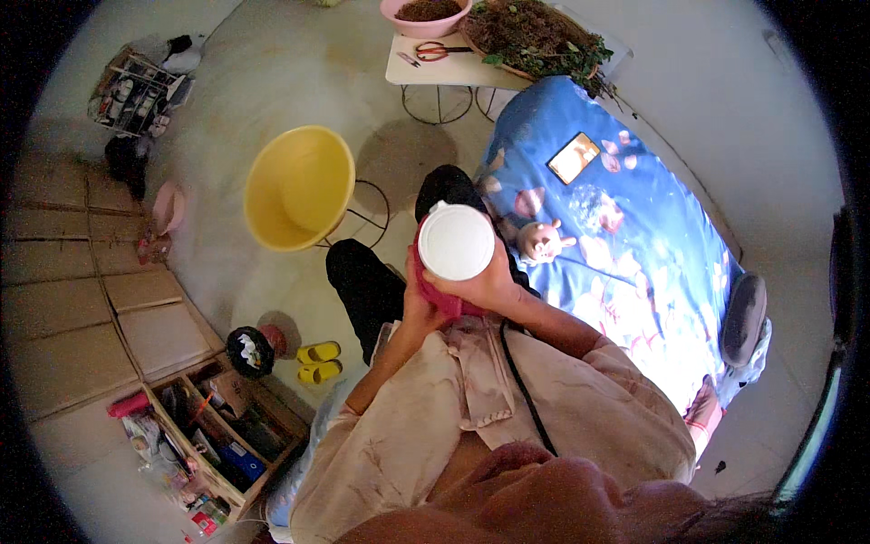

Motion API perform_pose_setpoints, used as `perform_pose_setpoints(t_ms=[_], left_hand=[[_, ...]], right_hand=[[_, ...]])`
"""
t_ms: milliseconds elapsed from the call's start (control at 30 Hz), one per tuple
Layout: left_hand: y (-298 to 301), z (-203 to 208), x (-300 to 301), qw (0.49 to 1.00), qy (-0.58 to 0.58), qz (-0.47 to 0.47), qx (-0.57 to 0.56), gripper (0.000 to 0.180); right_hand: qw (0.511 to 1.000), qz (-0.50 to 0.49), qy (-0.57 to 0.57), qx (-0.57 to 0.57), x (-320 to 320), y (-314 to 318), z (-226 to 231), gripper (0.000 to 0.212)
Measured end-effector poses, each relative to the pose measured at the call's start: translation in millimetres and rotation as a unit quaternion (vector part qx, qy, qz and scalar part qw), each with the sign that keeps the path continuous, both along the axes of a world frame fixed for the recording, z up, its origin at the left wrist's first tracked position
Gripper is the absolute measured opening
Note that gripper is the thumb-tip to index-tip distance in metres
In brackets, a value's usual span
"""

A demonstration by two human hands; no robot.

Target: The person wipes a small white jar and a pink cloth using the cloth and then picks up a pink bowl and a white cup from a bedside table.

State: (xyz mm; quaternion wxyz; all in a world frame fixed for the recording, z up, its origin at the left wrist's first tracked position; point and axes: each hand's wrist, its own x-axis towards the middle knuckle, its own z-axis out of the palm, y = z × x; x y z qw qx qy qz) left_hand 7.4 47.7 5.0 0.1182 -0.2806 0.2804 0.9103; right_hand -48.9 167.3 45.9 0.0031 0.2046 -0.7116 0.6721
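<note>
A container with a round white lid (457, 242) is held up in front of my body, its lid facing up. My right hand (490, 283) is closed round its right and near side. A deep pink cloth (448, 302) lies bunched against the container's side, below the lid. My left hand (421, 299) is closed at the left, pressing the cloth to the container; some of its fingers are hidden beneath. The container's lower body is covered by the hands and cloth.
Ahead stands a white table (403, 68) with red-handled scissors (433, 52), a pink basin (426, 25) and a basket of dried plants (535, 38). A yellow basin (299, 188) rests on a wire stand at left. A phone (574, 158) and a pig toy (541, 242) lie on the blue bed (535, 118).
</note>
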Motion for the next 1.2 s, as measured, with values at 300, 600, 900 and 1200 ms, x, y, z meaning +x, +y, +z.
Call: perform_pose_setpoints(t_ms=[300, 600, 900, 1200], left_hand=[[-6.6, -11.0, -2.1, 0.955, 0.029, -0.133, -0.264, 0.054], [0.2, -26.2, -3.3, 0.999, -0.014, 0.021, -0.024, 0.053], [-13.1, -43.3, 4.4, 0.91, 0.177, -0.148, -0.344, 0.045], [-6.7, -26.6, 1.0, 0.998, 0.047, 0.043, -0.022, 0.052]], right_hand=[[0.999, -0.045, -0.005, 0.013, -7.5, 10.4, -8.0, 0.077], [0.999, -0.033, -0.012, -0.009, 3.1, 0.0, -3.0, 0.082], [0.999, -0.044, 0.013, 0.009, -9.0, 4.8, -7.7, 0.083], [0.999, 0.029, 0.008, -0.016, -0.3, -7.4, 8.1, 0.08]])
